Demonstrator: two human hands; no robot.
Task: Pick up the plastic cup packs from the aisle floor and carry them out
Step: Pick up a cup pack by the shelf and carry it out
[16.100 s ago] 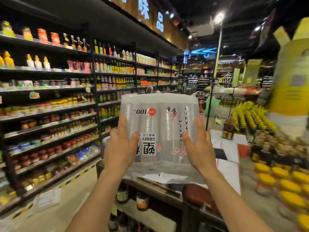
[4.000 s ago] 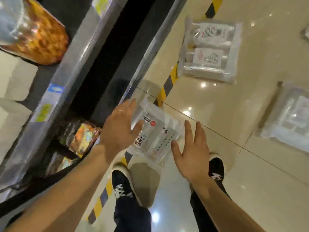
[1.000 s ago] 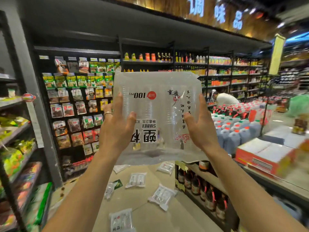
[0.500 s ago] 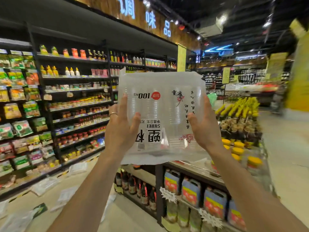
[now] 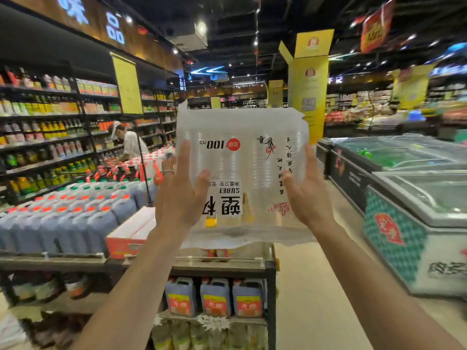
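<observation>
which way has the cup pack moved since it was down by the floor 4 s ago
Yes, upward. The cup pack was just above the floor; now the left hand and right hand hold it high, above the jug shelf.

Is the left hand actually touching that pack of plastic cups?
Touching. The head view shows the left hand pressed against the left side of the cup pack, thumb on its printed face.

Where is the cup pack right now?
Centre of the head view, the cup pack is held between left hand and right hand, above the jug shelf.
</observation>
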